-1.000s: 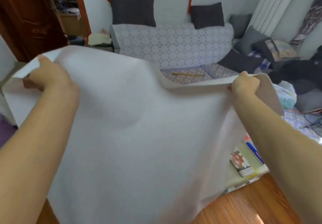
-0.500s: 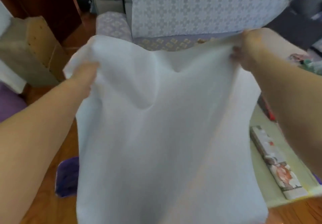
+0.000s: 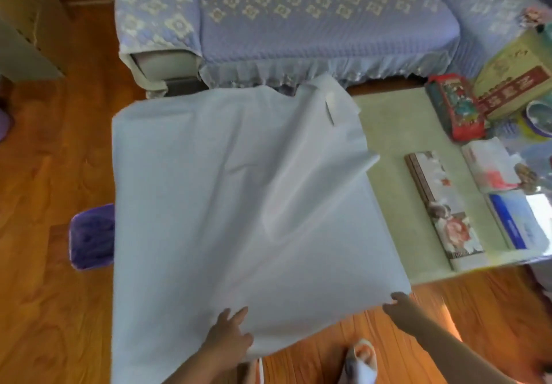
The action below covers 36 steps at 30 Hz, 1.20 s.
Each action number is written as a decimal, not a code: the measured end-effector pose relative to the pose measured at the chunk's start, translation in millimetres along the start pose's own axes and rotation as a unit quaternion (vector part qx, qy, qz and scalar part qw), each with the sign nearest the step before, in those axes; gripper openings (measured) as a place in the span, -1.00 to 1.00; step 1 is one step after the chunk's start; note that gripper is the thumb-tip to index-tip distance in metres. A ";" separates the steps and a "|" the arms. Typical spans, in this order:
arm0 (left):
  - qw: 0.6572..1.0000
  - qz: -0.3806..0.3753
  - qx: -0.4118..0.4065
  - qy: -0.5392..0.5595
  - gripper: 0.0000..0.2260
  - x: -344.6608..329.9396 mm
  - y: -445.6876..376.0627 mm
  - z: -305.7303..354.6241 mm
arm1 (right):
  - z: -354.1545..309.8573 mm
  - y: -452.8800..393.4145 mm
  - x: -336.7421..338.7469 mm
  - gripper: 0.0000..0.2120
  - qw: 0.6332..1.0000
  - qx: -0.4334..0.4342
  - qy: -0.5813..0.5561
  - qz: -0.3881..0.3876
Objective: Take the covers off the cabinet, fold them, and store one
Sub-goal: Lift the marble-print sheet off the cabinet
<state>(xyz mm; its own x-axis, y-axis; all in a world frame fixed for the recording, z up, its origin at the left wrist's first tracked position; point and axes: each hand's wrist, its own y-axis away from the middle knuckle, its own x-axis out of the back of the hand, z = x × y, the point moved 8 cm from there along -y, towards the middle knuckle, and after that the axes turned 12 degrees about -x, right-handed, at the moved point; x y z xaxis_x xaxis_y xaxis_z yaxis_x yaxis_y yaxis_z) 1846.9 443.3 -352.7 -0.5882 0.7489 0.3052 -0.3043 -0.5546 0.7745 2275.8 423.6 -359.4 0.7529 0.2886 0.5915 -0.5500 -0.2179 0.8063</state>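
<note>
A large white cover [image 3: 239, 204] lies spread over the left part of a low table [image 3: 388, 132] and hangs past its left and near edges. Its far right corner is folded back, and a crease runs through the middle. My left hand [image 3: 230, 334] rests flat on the near edge of the cover with its fingers spread. At the cover's near right corner, my right hand [image 3: 398, 303] pinches the fabric with the thumb on top. No cabinet is in view.
A sofa with a lilac patterned cover [image 3: 298, 25] stands just behind the table. Boxes [image 3: 513, 84], a long printed box [image 3: 445, 207] and papers [image 3: 507, 198] fill the table's right side. A purple stool [image 3: 89, 237] sits at the left, and my slippered feet [image 3: 361, 359] are on the wooden floor.
The cover was held up in the air by its top corners. It now lies spread on the table, and both hands have come down to its near edge.
</note>
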 end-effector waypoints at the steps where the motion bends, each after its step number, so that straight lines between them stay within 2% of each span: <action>1: 0.999 0.009 0.010 -0.036 -0.33 -7.2 -6.7 -2.5 | 13.4 -21.0 7.7 -0.47 0.998 -0.016 -0.063 0.013; 4: 0.993 0.081 0.029 -0.077 -0.33 -32.8 -25.0 -4.2 | 38.6 -55.4 19.9 -0.36 0.982 -0.045 -0.173 0.056; 6: 0.988 0.125 0.041 -0.079 -0.32 -46.6 -37.8 -8.7 | 42.6 -78.7 15.3 -0.33 0.963 -0.034 -0.265 0.040; 8: 0.984 0.146 0.045 -0.096 -0.30 -61.2 -49.3 -10.4 | 47.5 -98.9 8.7 -0.42 0.923 -0.039 -0.384 0.001; 10: 0.980 0.164 0.046 -0.104 -0.29 -70.7 -59.4 -11.1 | 58.5 -120.7 5.4 -0.56 0.895 -0.037 -0.444 -0.018; 11: 0.980 0.169 0.050 -0.093 -0.29 -75.0 -63.5 -10.5 | 61.7 -125.0 5.3 -0.60 0.895 -0.025 -0.444 -0.025; 12: 0.981 0.167 0.049 -0.085 -0.29 -80.7 -68.4 -7.5 | 64.1 -127.5 7.7 -0.61 0.915 -0.006 -0.403 -0.021; 15: 0.983 0.150 0.048 -0.099 -0.30 -103.2 -78.3 15.8 | 67.2 -125.8 11.6 -0.70 0.971 0.056 -0.232 -0.032; 17: 0.979 0.150 0.052 -0.130 -0.32 -115.7 -81.3 31.0 | 57.6 -115.9 20.0 -0.77 0.982 0.112 -0.146 -0.034; 19: 0.967 0.169 0.059 -0.179 -0.37 -121.5 -82.2 45.9 | 36.1 -89.7 49.8 -0.80 0.978 0.173 -0.117 -0.002; 21: 0.958 0.219 0.054 -0.178 -0.44 -120.7 -80.8 67.9 | 11.9 -48.4 99.3 -0.71 0.963 0.236 -0.105 0.073; 25: 0.932 0.332 -0.041 -0.138 -0.42 -127.5 -81.3 131.2 | 12.0 48.6 202.8 -0.62 0.894 0.358 -0.114 0.245; 27: 0.939 0.314 -0.081 -0.118 -0.45 -139.4 -91.6 159.5 | 33.9 32.8 226.7 -0.63 0.900 0.302 -0.147 0.279; 30: 0.969 0.177 -0.099 -0.140 -0.47 -163.5 -119.7 176.8 | 54.8 -52.6 223.6 -0.70 0.949 0.134 -0.126 0.255; 31: 0.973 0.147 -0.093 -0.153 -0.47 -166.0 -124.9 174.4 | 53.3 -75.4 219.7 -0.70 0.958 0.108 -0.107 0.244; 33: 0.974 0.160 -0.071 -0.142 -0.47 -155.0 -125.9 158.8 | 36.5 -116.1 209.8 -0.70 0.971 0.107 -0.071 0.201; 36: 0.961 0.261 -0.044 -0.074 -0.52 -148.3 -84.8 123.2 | 34.1 -143.6 188.4 -0.73 0.987 0.092 -0.085 0.101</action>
<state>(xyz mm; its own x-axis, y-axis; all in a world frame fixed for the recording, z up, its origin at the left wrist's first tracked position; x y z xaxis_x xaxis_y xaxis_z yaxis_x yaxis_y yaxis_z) 2052.2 423.9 -395.3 -0.5665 0.3996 0.7207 -0.0627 -0.8929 0.4458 2508.9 477.5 -363.9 0.6934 0.0644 0.7177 -0.6316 -0.4251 0.6483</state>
